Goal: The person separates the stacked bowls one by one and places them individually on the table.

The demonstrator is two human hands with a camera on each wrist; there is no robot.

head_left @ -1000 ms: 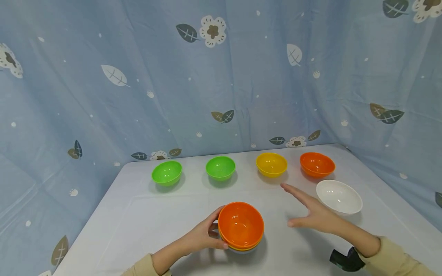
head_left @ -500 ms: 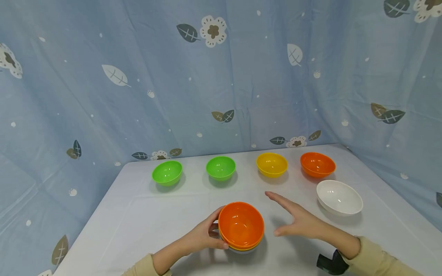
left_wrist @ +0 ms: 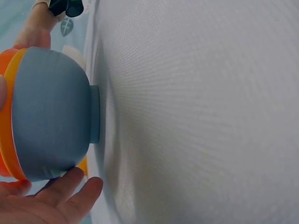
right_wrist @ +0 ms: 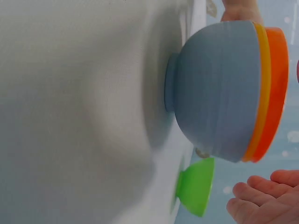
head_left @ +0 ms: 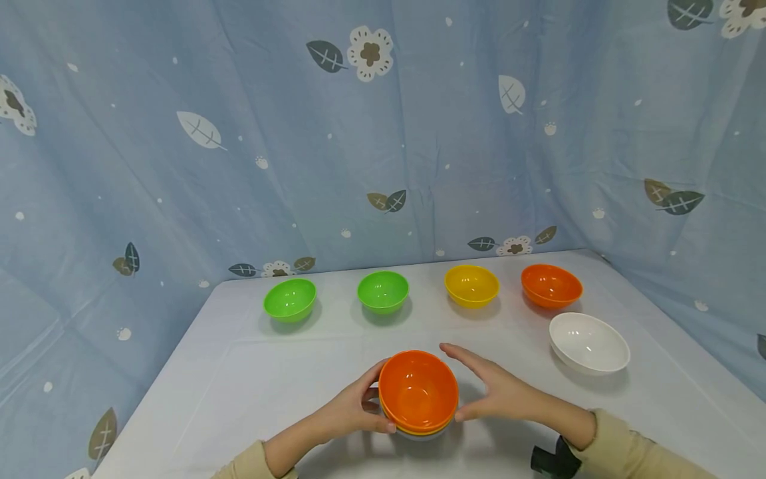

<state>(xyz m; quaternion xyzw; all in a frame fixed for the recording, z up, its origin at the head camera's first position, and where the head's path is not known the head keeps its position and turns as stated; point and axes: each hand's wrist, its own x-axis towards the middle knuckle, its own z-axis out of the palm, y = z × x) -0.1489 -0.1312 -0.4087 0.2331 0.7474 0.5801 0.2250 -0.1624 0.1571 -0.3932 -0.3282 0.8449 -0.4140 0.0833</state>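
Note:
A nested stack of bowls stands near the front middle of the table. An orange bowl (head_left: 418,391) sits on top, a yellow bowl (right_wrist: 262,93) shows as a thin rim below it, and a grey-blue bowl (left_wrist: 51,112) is at the bottom, its foot on the cloth. My left hand (head_left: 357,407) holds the stack from the left, thumb at the front and fingers round the far side. On the right side my right hand (head_left: 499,391) is spread, thumb and fingers wide apart. Its thumb tip is close to the orange rim; whether it touches cannot be told.
Along the back of the white-covered table (head_left: 239,386) stand two green bowls, one at left (head_left: 290,301) and another green bowl (head_left: 383,293), then a yellow bowl (head_left: 471,286) and an orange bowl (head_left: 551,286). A white bowl (head_left: 589,342) is at right. A patterned blue curtain (head_left: 269,199) hangs behind.
My right hand has moved left, from beside the white bowl to the stack's right side, staying spread. The left hand and the stack have stayed in place.

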